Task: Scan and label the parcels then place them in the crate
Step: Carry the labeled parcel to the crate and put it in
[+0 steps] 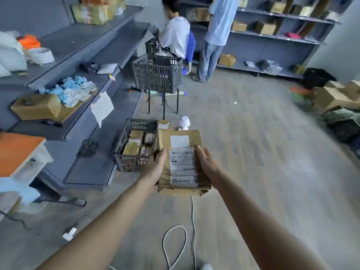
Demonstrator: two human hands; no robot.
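Note:
I hold a flat brown cardboard parcel (183,184) out in front of me with both hands. A white shipping label with a barcode (182,162) is stuck on its top face, with a smaller white sticker above it. My left hand (155,164) grips the parcel's left edge, thumb on top. My right hand (207,162) grips the right edge, thumb by the label. Just left of the parcel, on the floor, stands a dark grey plastic crate (134,162) with several brown parcels inside.
Grey shelving (93,78) runs along the left, with boxes and crumpled paper. A second grey crate (157,75) stands on a stool ahead. Two people work at the far shelves. A white cable (175,242) loops on the floor below my arms. Cardboard boxes (335,96) lie at right.

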